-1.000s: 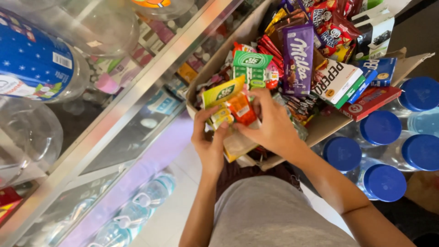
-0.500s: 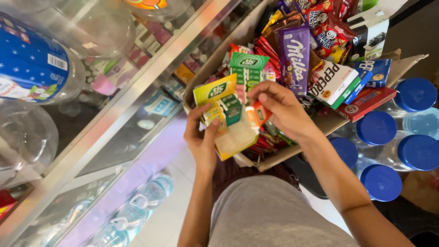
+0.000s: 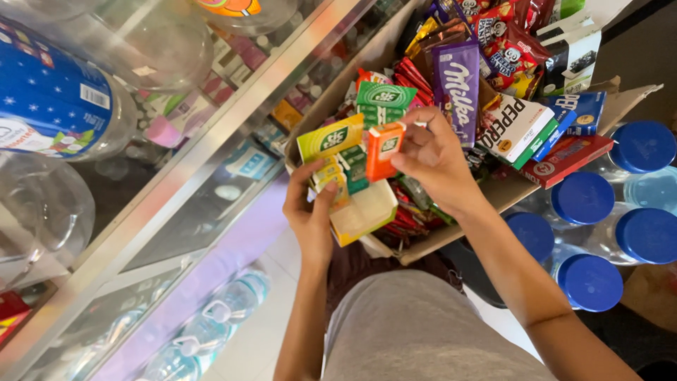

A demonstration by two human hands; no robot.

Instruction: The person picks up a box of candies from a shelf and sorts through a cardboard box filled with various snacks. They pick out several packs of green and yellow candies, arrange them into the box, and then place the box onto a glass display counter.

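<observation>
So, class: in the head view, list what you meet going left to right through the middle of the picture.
Blue-labelled clear jar → metal counter edge → left hand holding small packs → orange pack in the right hand → purple chocolate bar → blue bottle caps.

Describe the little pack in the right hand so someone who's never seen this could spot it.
Start at the open cardboard box crammed with sweets, beside the glass counter. In front of it, the right hand pinches a small orange pack upright. It is the only orange one; the packs fanned in the left hand are green and yellow.
</observation>
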